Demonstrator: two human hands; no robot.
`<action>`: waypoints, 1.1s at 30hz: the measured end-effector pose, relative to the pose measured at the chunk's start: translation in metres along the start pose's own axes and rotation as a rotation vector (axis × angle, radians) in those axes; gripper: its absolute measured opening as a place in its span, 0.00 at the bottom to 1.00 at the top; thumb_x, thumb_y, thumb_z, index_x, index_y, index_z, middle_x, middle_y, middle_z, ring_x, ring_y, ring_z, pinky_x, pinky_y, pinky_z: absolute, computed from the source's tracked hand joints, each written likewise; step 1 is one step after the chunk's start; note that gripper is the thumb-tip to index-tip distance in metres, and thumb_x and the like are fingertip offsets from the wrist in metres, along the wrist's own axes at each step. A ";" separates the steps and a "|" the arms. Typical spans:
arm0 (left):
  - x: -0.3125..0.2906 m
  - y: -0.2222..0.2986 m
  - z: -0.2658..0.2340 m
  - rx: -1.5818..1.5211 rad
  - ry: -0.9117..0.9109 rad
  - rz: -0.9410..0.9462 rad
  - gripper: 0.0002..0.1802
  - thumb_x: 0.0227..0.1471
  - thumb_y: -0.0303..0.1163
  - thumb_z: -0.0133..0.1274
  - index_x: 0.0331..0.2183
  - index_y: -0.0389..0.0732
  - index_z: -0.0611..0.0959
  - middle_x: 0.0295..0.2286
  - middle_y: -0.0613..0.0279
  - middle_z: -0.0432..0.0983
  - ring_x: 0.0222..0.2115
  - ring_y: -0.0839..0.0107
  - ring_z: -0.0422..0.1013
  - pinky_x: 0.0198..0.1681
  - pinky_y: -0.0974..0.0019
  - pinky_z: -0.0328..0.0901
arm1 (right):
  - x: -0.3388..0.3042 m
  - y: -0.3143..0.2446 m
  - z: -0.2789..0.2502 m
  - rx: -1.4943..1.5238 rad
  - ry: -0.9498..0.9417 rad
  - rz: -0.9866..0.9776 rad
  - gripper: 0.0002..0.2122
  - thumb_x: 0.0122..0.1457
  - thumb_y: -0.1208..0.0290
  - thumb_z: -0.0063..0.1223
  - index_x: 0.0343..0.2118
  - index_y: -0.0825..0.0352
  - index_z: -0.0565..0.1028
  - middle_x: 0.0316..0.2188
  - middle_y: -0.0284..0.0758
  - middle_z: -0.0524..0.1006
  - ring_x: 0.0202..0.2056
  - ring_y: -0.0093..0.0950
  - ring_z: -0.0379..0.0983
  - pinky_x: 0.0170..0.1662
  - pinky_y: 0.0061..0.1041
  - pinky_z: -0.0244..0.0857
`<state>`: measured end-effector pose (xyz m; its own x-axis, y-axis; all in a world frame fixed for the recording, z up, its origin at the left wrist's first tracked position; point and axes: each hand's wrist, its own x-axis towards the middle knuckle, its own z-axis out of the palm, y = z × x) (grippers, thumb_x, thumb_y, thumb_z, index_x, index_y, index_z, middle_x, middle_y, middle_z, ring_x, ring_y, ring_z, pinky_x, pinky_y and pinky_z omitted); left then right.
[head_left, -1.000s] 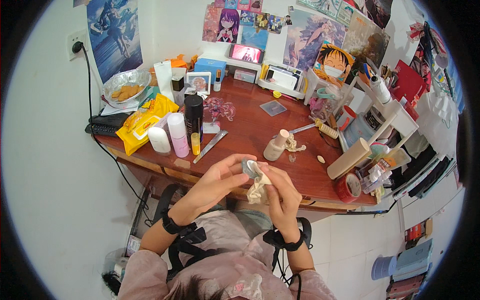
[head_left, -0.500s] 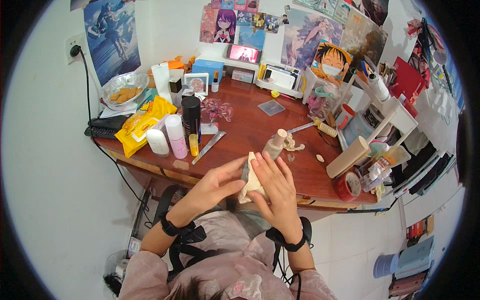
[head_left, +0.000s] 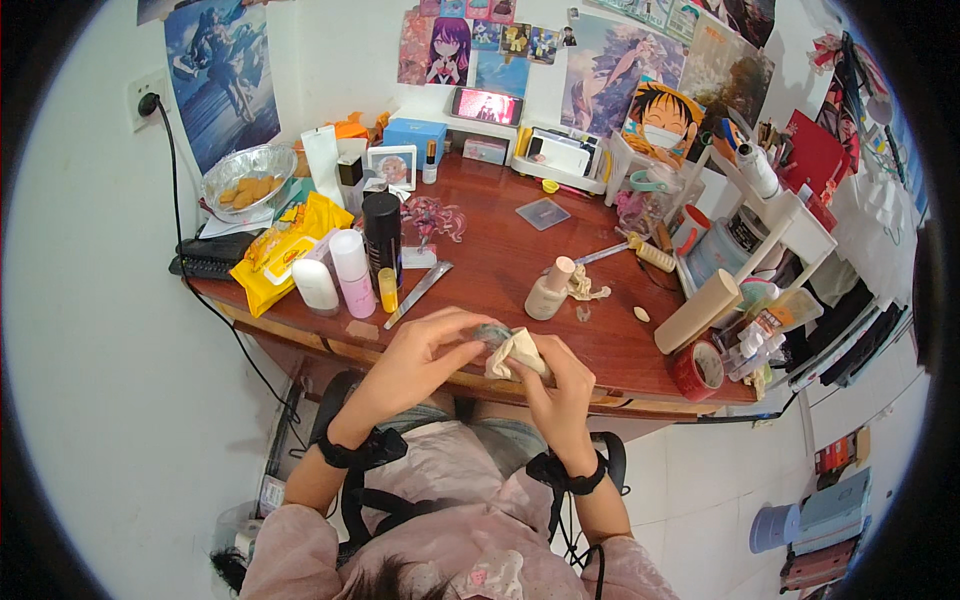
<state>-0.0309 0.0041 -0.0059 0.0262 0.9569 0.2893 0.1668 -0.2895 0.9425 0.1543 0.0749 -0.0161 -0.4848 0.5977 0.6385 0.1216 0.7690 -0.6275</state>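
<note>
Over the desk's near edge, my left hand is closed on a greyish, rounded, see-through-looking object; its kind is unclear. Folded against that object is a soft cream sheet, like clay or cloth, pinched by my right hand between thumb and fingers. Just beyond stands a beige bottle with a pinkish cap. Crumpled cream scraps lie beside the bottle, and a small oval cream piece rests farther right.
On the left stand a pink-white bottle, a black can and a yellow wipes pack. A flat strip tool lies near them. To the right are a beige cylinder, a red tape roll and a white rack.
My right hand has moved down and right, from lying flat over the cream sheet to pinching it. The sheet has folded over, showing more of the grey object. The bottle is now fully visible.
</note>
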 end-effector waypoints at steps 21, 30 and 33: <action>-0.005 -0.002 -0.012 0.687 0.302 -0.056 0.30 0.44 0.32 0.61 0.50 0.35 0.71 0.43 0.54 0.66 0.44 0.57 0.67 0.48 0.62 0.62 | 0.011 0.024 -0.006 0.269 0.106 0.282 0.05 0.57 0.75 0.48 0.31 0.72 0.74 0.19 0.25 0.70 0.23 0.11 0.61 0.25 0.17 0.58; 0.001 -0.031 -0.006 0.938 0.252 0.014 0.23 0.47 0.25 0.54 0.47 0.34 0.71 0.42 0.49 0.69 0.45 0.51 0.64 0.51 0.56 0.60 | 0.013 0.027 -0.015 0.380 0.080 0.336 0.05 0.58 0.76 0.47 0.32 0.71 0.74 0.21 0.22 0.68 0.26 0.10 0.59 0.28 0.13 0.55; 0.001 -0.033 -0.004 0.972 0.253 0.041 0.22 0.46 0.22 0.53 0.45 0.34 0.72 0.43 0.51 0.69 0.45 0.52 0.64 0.51 0.57 0.60 | 0.011 0.034 -0.014 0.324 0.060 0.316 0.07 0.58 0.76 0.47 0.38 0.71 0.74 0.25 0.25 0.72 0.27 0.12 0.62 0.30 0.14 0.58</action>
<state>-0.0404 0.0148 -0.0358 -0.1413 0.8809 0.4516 0.9058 -0.0690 0.4180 0.1650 0.1110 -0.0240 -0.4155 0.8111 0.4118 -0.0261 0.4419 -0.8967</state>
